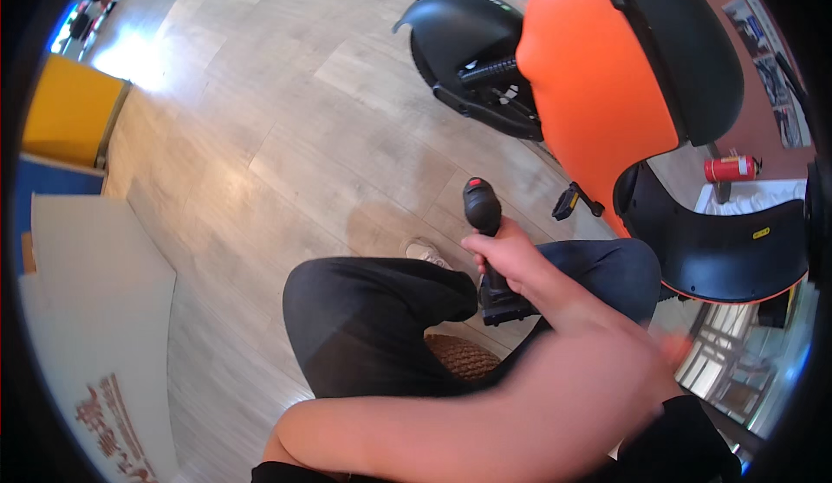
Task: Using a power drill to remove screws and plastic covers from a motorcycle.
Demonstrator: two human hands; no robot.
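My right hand (511, 253) is wrapped round the handle of a black cordless drill (482, 207), held upright over my right leg. A red patch marks the drill's rounded top, and a wide battery base shows below the hand. My left forearm crosses my body from the lower left and overlaps the right forearm. At its end my left hand (628, 375) is smeared by motion near the right forearm, so its fingers cannot be made out. An orange and black electric scooter (598, 76) stands ahead on the right, with a pedal (568, 200) close to my right knee.
Between my legs shows a brown woven seat (459, 357). To the left stand a pale panel (95, 284), a yellow block (74, 109) and a blue one (52, 190). A red fire extinguisher (730, 168) is beyond the scooter. Wood-look flooring (286, 119) spreads ahead.
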